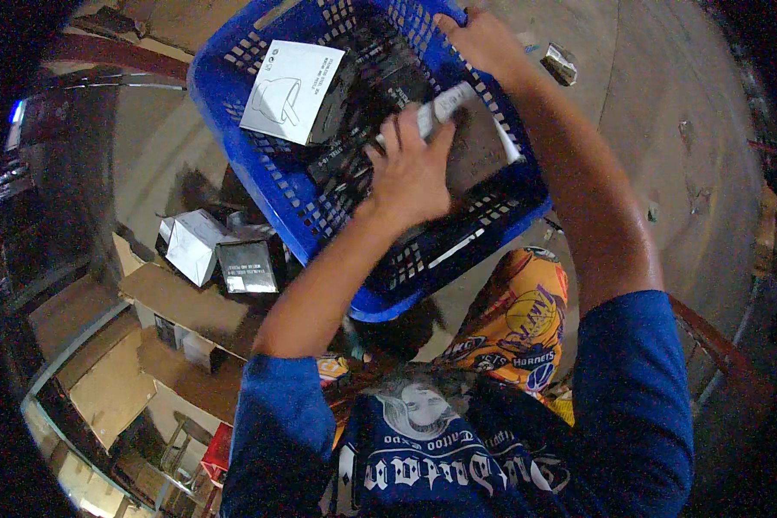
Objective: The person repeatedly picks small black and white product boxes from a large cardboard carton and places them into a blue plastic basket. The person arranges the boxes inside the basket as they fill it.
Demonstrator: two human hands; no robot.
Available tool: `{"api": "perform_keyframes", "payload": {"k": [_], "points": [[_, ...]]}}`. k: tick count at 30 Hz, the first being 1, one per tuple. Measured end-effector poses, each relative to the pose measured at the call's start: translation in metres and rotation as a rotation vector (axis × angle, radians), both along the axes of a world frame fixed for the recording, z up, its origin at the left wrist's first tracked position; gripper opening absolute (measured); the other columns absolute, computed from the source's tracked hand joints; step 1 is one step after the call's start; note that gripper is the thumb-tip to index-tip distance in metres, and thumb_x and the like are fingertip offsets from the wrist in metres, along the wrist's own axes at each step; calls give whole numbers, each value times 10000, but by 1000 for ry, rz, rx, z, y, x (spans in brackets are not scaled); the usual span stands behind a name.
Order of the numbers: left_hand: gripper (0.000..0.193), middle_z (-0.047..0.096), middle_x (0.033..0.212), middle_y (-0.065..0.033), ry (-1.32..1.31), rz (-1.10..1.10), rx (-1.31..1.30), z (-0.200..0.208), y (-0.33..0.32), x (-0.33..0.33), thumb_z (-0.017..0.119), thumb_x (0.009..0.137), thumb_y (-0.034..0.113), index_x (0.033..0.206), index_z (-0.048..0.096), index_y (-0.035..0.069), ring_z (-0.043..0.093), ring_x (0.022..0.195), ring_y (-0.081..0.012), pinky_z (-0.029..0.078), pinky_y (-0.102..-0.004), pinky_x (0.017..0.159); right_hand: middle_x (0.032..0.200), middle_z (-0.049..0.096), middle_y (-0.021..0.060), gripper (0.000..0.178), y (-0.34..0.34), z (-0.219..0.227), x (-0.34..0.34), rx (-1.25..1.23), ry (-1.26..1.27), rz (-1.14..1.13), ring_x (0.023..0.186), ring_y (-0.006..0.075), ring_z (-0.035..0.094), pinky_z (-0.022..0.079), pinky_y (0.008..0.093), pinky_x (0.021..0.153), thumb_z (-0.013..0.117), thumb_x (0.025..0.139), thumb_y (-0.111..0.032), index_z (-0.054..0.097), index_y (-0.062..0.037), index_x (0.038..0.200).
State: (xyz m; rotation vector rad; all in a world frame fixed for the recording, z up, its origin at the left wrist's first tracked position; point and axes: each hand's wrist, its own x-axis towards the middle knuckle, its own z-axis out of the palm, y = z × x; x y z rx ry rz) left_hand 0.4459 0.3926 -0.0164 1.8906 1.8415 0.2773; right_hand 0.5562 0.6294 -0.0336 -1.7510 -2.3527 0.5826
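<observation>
A blue plastic basket (248,177) with slotted walls sits tilted in front of me, holding several dark and white cardboard boxes. My left hand (410,173) reaches down into it, fingers and thumb around a box with a narrow white printed side (447,102). Part of that box is hidden by my fingers. At the far right rim of the basket, my right hand (485,45) is closed on the edge. A white box with a line drawing of a mortar and pestle (289,93) stands in the basket's left part, and dark boxes (401,86) lie beside it.
Left of the basket, a white box (194,246) and a dark box (248,266) lie on the floor. Open brown cartons (181,302) stand at the lower left near a red object (217,453). Scraps, including a crumpled silvery wrapper (560,64), lie on the floor at right.
</observation>
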Motion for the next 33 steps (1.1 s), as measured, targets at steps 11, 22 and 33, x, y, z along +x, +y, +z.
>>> {"api": "perform_keyframes", "payload": {"k": [11,22,33], "points": [[639,716,1095,-231,-532,155,-330,-86,46,-64,741,805,380,1269,629,-46,691,1039,-319,525,-404,928,1225,647,344,650,-24,46,-12,-164,-16,-114,1200,471,617,470,525,1033,535,974,-519,642,47,1273],[722,294,1583,-209,449,21,130,-57,-6,19,712,830,299,1448,490,-2,340,1415,-476,361,-731,1020,1239,653,316,610,-41,67,-16,-167,30,-149,1197,464,620,468,522,1034,538,983,-505,640,20,1278],[931,508,1474,-249,-668,-108,-526,-33,71,-79,762,732,570,1499,490,116,427,1426,-337,367,-416,1168,1218,667,304,624,-25,41,-18,-107,8,-74,1170,471,632,483,531,1011,542,976,-525,651,20,1261]]}}
